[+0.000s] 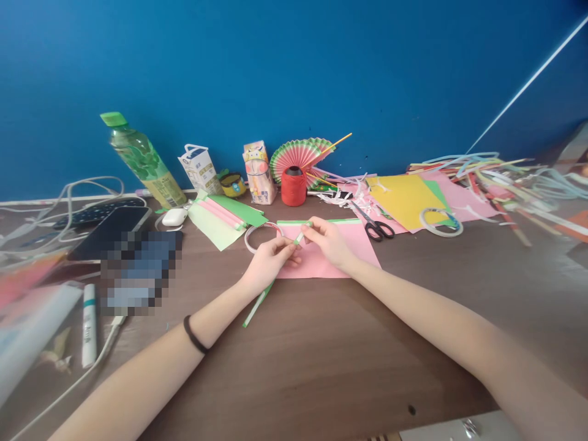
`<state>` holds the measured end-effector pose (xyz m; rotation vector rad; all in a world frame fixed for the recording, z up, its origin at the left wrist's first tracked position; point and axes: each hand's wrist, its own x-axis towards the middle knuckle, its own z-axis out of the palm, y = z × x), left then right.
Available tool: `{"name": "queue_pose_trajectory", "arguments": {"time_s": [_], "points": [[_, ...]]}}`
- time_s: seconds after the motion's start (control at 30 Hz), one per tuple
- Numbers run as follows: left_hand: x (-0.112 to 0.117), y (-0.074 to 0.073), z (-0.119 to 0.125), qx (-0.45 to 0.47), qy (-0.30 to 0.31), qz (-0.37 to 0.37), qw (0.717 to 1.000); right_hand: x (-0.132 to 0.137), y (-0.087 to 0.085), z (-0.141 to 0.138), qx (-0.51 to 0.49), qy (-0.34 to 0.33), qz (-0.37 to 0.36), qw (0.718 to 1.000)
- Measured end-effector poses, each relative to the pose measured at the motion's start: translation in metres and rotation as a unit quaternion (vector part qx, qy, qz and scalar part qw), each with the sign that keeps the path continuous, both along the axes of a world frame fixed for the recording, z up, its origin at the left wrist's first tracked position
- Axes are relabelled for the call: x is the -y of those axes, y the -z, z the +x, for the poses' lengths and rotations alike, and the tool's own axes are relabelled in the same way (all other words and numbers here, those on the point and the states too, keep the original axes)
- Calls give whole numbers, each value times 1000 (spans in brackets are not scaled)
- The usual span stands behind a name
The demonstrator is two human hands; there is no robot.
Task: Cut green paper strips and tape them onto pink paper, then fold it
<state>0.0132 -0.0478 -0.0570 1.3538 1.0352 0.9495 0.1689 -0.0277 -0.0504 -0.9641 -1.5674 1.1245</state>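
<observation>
My left hand (271, 260) and my right hand (328, 242) are close together over a sheet of pink paper (333, 263). Both pinch a narrow green strip with a white face (257, 306); its upper end shows between my fingertips, and its lower end hangs past my left hand over the table. A thin green edge runs along the far side of the pink sheet. Just behind my left hand lies a roll of clear tape (250, 240), partly covered by the hand. Black-handled scissors (379, 229) rest to the right of the pink sheet.
Along the blue wall stand a green bottle (147, 162), a small carton (199, 168), a red thread spool (294, 187) and a folded paper fan (287, 153). Yellow paper (404, 199), another tape roll (441, 229) and paper strips lie right. A marker (89, 331), phone and cables occupy the left.
</observation>
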Motion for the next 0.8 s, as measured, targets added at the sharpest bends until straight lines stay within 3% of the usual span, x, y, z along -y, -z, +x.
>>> {"name": "queue_pose_trajectory", "arguments": {"time_s": [0.27, 0.5, 0.6, 0.67, 0.8], "points": [[-4, 4, 0, 0, 1, -8, 1000, -9, 13, 1, -176, -41, -90, 979], [-2, 3, 0, 2, -11, -10, 1000, -12, 9, 2, -198, -38, -105, 974], [-1, 0, 1, 20, -27, -24, 999, -9, 10, 1, -151, 28, -43, 987], [0, -2, 2, 36, -37, -36, 998, -6, 11, 0, -88, 90, 47, 991], [1, -5, 3, 67, -50, -47, 995, 0, 17, -2, 55, 115, 244, 961]]}}
